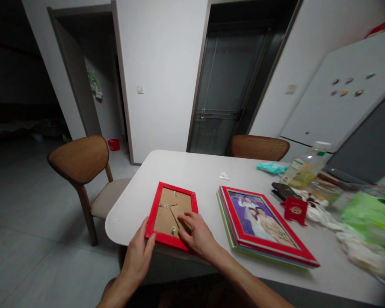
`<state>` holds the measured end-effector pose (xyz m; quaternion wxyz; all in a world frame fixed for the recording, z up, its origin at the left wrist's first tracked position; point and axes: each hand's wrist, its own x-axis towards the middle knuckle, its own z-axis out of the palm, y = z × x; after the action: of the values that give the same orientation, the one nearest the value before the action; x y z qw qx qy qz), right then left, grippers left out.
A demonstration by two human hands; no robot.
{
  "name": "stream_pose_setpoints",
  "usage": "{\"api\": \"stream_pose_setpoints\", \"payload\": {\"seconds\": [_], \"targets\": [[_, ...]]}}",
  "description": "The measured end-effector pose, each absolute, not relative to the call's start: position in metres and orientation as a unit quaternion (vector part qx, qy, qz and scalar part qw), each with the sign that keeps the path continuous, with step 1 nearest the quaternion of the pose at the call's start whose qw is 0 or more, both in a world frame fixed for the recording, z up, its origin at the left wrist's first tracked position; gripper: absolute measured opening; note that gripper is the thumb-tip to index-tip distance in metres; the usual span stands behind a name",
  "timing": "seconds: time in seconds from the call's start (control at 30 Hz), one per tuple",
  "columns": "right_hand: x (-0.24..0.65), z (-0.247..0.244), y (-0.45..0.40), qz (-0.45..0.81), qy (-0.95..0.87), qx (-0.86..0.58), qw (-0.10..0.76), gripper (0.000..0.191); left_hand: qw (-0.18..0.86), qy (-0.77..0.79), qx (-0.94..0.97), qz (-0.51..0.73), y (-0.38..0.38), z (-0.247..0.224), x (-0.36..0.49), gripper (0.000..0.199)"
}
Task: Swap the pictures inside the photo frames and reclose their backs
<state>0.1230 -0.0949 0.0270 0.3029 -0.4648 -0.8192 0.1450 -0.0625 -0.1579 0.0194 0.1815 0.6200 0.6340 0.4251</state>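
A small picture frame (152,218) with a red border lies face down at the table's near edge. Its brown backing board (167,218) faces up, with metal clips (173,231) along its sides and a stand flap at the middle. My left hand (138,248) grips the frame's near left corner, thumb on top of the border. My right hand (199,234) is over the right side of the backing, fingers bent and apart, thumb near the lower clip. Whatever lies beneath those fingers is hidden. To the right, a larger red-bordered photo frame (244,229) rests on a stack.
Beyond the stack are a red card-like ornament (295,210), a black object (285,192), a clear bottle (306,167), a teal packet (272,167) and a green bag (368,218). Scrap paper (224,176) lies mid-table. Wooden chairs (80,158) stand left and behind.
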Motion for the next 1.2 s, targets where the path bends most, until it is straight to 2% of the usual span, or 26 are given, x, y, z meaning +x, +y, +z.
{"api": "stream_pose_setpoints", "payload": {"seconds": [0.4, 0.57, 0.7, 0.8, 0.93, 1.07, 1.2], "targets": [[0.134, 0.023, -0.097, 0.137, -0.837, -0.469, 0.245, 0.032, 0.045, 0.626, 0.715, 0.310, -0.165, -0.013, -0.058, 0.044], [0.129, 0.038, -0.097, 0.139, -0.877, -0.416, 0.198, 0.034, 0.064, 0.600, 0.744, 0.287, -0.161, 0.000, -0.057, 0.045], [0.121, 0.042, -0.097, 0.152, -0.907, -0.349, 0.183, 0.022, 0.104, 0.541, 0.792, 0.264, -0.156, 0.012, -0.053, 0.048], [0.116, 0.039, -0.097, 0.139, -0.898, -0.365, 0.204, 0.013, 0.133, 0.537, 0.796, 0.248, -0.154, 0.016, -0.051, 0.039], [0.111, 0.037, -0.094, 0.137, -0.889, -0.383, 0.213, 0.017, 0.149, 0.532, 0.791, 0.262, -0.154, 0.018, -0.051, 0.024], [0.098, 0.035, -0.081, 0.129, -0.863, -0.423, 0.245, 0.025, 0.146, 0.535, 0.787, 0.271, -0.154, 0.018, -0.052, 0.025], [0.075, 0.032, -0.066, 0.096, -0.858, -0.446, 0.235, 0.022, 0.147, 0.539, 0.789, 0.256, -0.154, 0.022, -0.051, 0.016]]}}
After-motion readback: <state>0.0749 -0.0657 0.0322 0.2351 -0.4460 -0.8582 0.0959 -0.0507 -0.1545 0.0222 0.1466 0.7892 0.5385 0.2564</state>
